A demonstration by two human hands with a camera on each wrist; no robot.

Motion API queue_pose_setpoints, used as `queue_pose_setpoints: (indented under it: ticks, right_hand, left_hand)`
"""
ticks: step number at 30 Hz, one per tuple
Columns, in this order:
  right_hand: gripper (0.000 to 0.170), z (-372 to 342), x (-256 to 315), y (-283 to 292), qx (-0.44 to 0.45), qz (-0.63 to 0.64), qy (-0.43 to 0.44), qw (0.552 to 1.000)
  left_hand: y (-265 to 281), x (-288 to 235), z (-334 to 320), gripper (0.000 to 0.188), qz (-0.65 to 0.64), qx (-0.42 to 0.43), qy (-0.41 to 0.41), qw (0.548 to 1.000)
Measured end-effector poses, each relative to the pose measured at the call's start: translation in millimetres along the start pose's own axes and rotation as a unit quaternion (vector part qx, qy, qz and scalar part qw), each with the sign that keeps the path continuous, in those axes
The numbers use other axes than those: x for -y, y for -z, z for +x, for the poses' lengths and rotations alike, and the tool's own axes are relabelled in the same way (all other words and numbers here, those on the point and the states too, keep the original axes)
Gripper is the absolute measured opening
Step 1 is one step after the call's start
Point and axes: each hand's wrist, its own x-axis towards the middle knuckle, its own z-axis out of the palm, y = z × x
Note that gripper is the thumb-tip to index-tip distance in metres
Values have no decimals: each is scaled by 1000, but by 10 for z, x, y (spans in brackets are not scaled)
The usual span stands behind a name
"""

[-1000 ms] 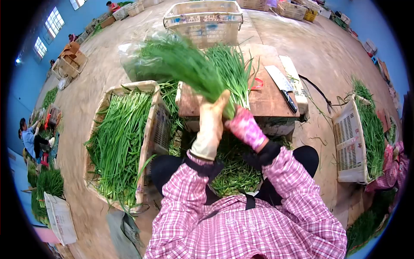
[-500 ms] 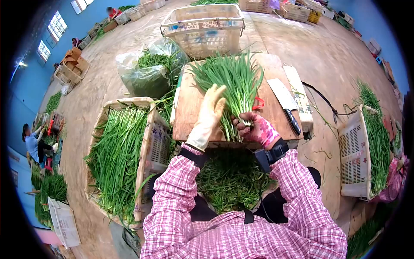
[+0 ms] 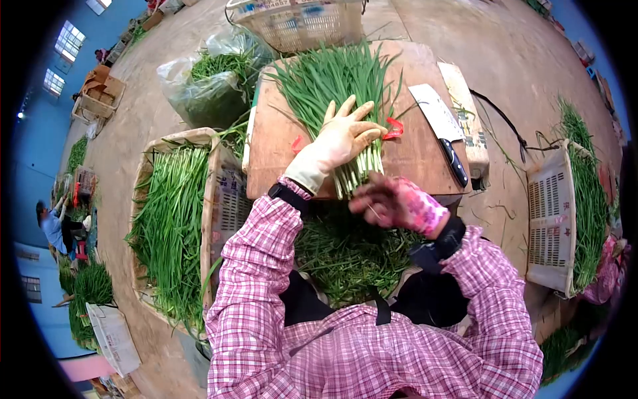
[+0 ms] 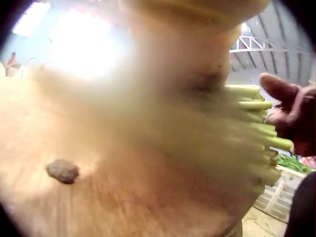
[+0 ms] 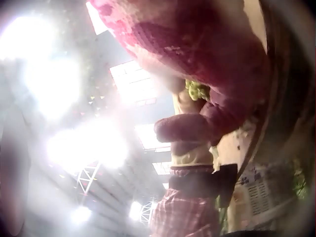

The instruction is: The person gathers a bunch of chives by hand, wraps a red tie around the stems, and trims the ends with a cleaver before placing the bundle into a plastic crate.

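A bunch of garlic chives (image 3: 345, 73) lies on a wooden board (image 3: 272, 159), leaves spread toward the far side and pale stalk ends at the near edge. My left hand (image 3: 339, 141), in a cream rubber glove, lies across the lower stalks with its fingers spread. In the left wrist view the stalk ends (image 4: 259, 118) stick out past that hand. Just beside them, my right hand (image 3: 399, 205) in a pink patterned glove has its fingers loosely bent, partly blurred. Red ties (image 3: 393, 128) show at the bunch's right side.
A cleaver (image 3: 438, 123) lies at the board's right. A crate (image 3: 207, 199) full of chives stands left, another crate (image 3: 551, 219) right. Behind are a plastic bag (image 3: 206, 93) of greens and a white basket (image 3: 299, 26). Loose trimmings (image 3: 352, 253) lie between the legs.
The chives were swung down from the air onto the board. My left hand moved from beside the bunch to lie over it; my right hand let go of the stalk ends and drew slightly back.
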Motion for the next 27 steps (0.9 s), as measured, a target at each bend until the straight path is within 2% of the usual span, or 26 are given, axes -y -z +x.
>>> queue_pose_setpoints:
  ticks: [1,2,4,5,6,8,9,10,11,12,14,16,18,20,21,22,24,25,26,27]
  right_hand:
    - [41,-227,72,-121,-22,-136,-4,990]
    - [34,-342,143,-148,-68,-252,2,965]
    - [29,-383,247,-10,-184,-366,48,911]
    - [27,-304,233,254,-193,-347,136,908]
    - [29,-248,277,250,-255,-362,177,879]
    - [34,-105,281,140,-319,-316,170,877]
    - [37,40,221,358,-280,-431,256,819]
    - [41,177,182,547,-233,-536,337,738]
    - [40,186,194,473,-248,-534,301,750]
    - [36,169,230,397,-296,-599,226,709]
    - [35,230,240,524,-291,-582,258,714]
    - [37,302,224,713,-256,-668,322,621]
    - [39,388,263,769,-256,-683,327,601]
    - [40,377,320,551,-297,-630,266,666]
    - [38,425,266,644,-290,-652,326,620]
    - [38,487,253,713,-277,-665,345,602]
    - [37,538,294,786,-294,-683,297,599]
    - [33,465,334,744,-293,-680,311,596]
    - [30,289,472,424,-303,-595,231,708]
    - [30,257,470,427,-290,-521,198,778]
  left_hand:
    - [-47,-16,24,37,22,5,0,1000]
    - [-78,-33,63,36,46,7,-1,999]
    - [-131,-76,117,33,71,13,-1,997]
    - [-150,-91,130,32,73,14,-5,997]
    - [-154,-107,156,31,77,12,-9,997]
    - [-131,-202,150,32,81,19,-10,996]
    - [-85,-245,149,32,87,19,-11,996]
    - [-35,-265,167,32,94,16,-12,995]
    - [-38,-253,168,34,101,22,-29,994]
    - [-56,-237,156,32,97,26,-39,994]
    - [-110,-198,157,31,73,35,-33,996]
    - [-126,-202,184,30,67,36,-30,997]
    - [-100,-176,170,31,70,20,-39,997]
    - [-21,-172,118,32,109,-11,-37,993]
    - [-13,-154,121,33,98,-10,-20,995]
    - [-14,-123,97,33,79,3,-17,997]
    - [-77,-123,107,33,76,15,-24,997]
    - [-100,-136,146,32,90,32,-26,995]
    - [-117,-137,181,32,83,37,-23,996]
    - [-128,-151,188,32,84,45,-22,995]
